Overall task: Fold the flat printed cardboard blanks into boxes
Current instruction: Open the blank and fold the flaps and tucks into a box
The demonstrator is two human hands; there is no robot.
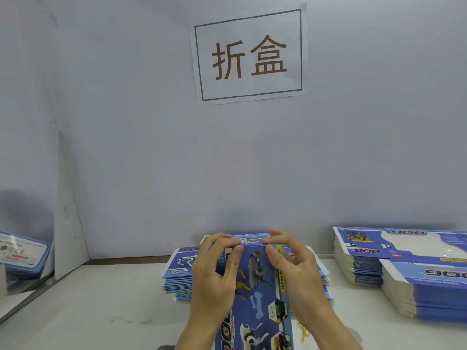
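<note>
Bare white tabletop [101, 306] at front left: open passage for hand. Stack of flat blanks [177, 276] at centre rear, just behind blue printed box [257, 299] gripped by left hand [214, 279] and right hand [298, 276]; centre lane blocked. Clear strip of table between centre stack and tall right stacks of blanks [404, 269], which fill right side. Grey back wall [151, 160] with paper sign [249, 56] closes rear. Angled grey side panel [68, 223] and folded box [22, 251] bound left edge.

Head view, forward-down (close over table [101, 299])
</note>
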